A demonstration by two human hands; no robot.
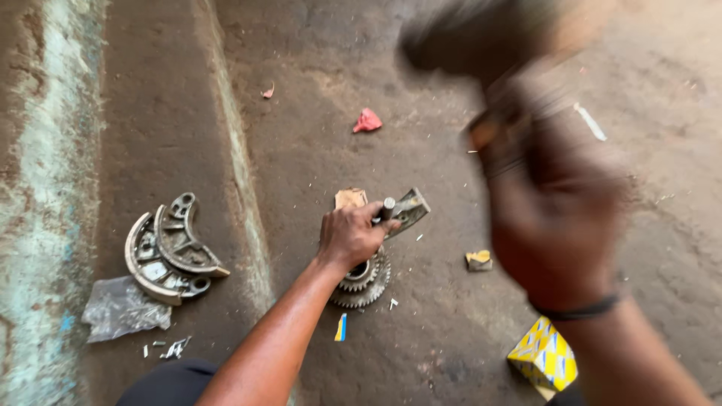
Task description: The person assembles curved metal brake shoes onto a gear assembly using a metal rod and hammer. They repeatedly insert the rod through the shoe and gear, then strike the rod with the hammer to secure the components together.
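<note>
Gripping a short metal pin (388,208) with the left hand (352,234), fingers curled tight around it, upright over a stacked gear (364,280) on the dirt floor (316,128). Beside the pin, a grey metal bracket (410,210), touching the fingertips. Right hand (553,218) raised high and close to the camera, heavily blurred — fist closed on a handle, with a dark hammer head (444,41) smeared above it; dark band on the wrist. Off to the left, two curved brake shoes (171,248) nested together, next to a crumpled plastic sheet (120,308). Near the right forearm, a yellow cardboard box (543,357). Further up the floor, a red scrap (367,121) — well apart from the gear. Just right of the gear, a small yellow-topped scrap (479,260).
</note>
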